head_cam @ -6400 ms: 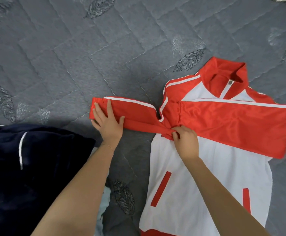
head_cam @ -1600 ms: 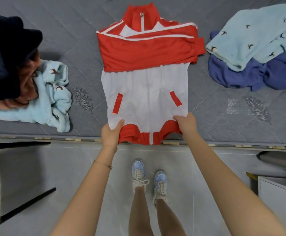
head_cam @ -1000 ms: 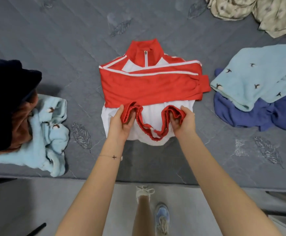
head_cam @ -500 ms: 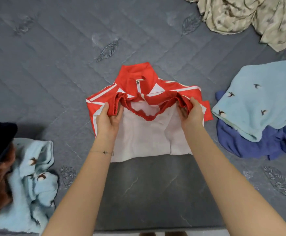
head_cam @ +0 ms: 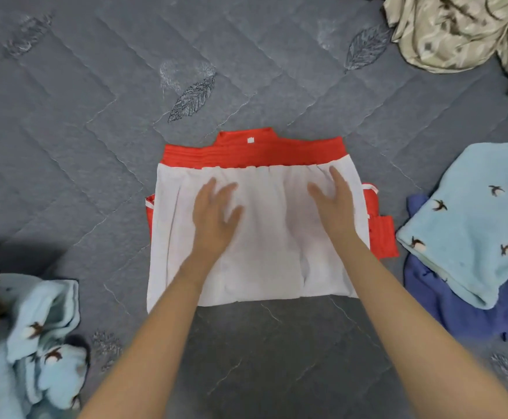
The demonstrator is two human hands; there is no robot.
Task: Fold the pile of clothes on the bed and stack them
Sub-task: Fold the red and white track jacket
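Observation:
The red and white jacket point(head_cam: 264, 261) lies folded in half on the grey quilted bed point(head_cam: 95, 131), white back panel up, with its red hem band along the far edge and a red sleeve cuff poking out at the right. My left hand point(head_cam: 215, 217) lies flat on the left half of the white panel, fingers spread. My right hand point(head_cam: 334, 204) presses flat on the right half. Neither hand grips the cloth.
A light blue bird-print garment point(head_cam: 473, 219) rests on a dark blue one point(head_cam: 458, 306) at the right. A beige patterned cloth point(head_cam: 458, 28) is bunched at the far right. Crumpled light blue and dark clothes point(head_cam: 35, 343) sit at the near left.
Both hands carried the jacket's hem up to the collar, let it go, and now lie flat on the folded white panel. The view has moved in closer over the bed.

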